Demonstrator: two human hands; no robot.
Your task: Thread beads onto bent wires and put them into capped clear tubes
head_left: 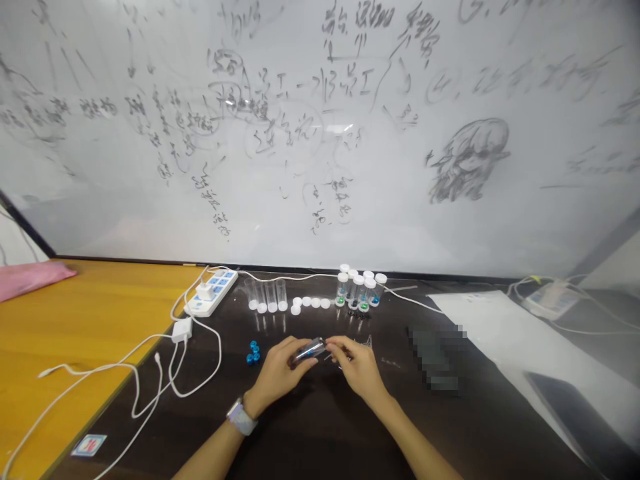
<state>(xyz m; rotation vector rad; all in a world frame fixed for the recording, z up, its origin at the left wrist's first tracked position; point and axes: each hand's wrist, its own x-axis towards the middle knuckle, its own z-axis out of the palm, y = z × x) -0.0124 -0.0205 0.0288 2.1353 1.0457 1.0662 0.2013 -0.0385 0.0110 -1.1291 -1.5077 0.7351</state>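
Note:
My left hand (278, 371) is wrapped round a clear plastic tube (311, 349), which tilts with its open end up to the right. Something blue shows faintly inside it. My right hand (361, 371) has its fingertips pinched at the tube's mouth; a small dark bit there is too small to name. Just behind the right hand lie thin metal pieces (369, 342), partly hidden by its fingers. Several shiny blue pieces (253, 353) lie to the left of my left hand.
Clear tubes (270, 295) stand at the back beside loose white caps (316, 303). Capped tubes (357, 291) with coloured contents cluster right of them, small black pieces (359, 315) in front. A power strip (213, 293) and cables lie left; a dark phone-like slab (575, 413) lies right.

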